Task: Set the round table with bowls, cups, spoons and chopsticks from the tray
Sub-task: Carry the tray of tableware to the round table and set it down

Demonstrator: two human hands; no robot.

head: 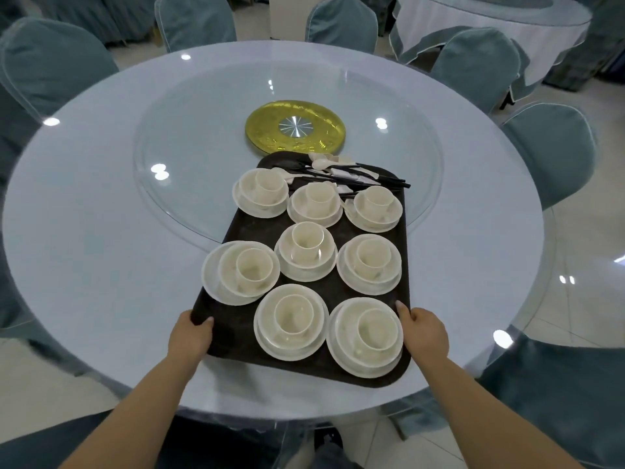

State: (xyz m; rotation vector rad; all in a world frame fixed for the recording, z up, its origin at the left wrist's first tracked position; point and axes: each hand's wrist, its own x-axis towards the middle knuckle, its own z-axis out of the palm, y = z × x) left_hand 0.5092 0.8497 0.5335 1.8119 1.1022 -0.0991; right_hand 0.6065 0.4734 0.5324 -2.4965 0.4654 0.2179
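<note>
Glossy round table [101,231], dark tray [243,333]

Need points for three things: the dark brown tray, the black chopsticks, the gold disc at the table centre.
dark brown tray [248,228], head view: bare surface left of the middle stack.
black chopsticks [389,180], head view: shafts at the tray's far right corner.
gold disc [267,128], head view: left part of its gold face.

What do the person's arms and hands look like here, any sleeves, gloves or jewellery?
Both arms are bare along all of their visible length: no sleeves show. The left hand and right hand wear no gloves, and no rings, watch or bracelets are visible on the fingers or wrists. Fingernails look short and plain, with no marks or tattoos showing.
</note>
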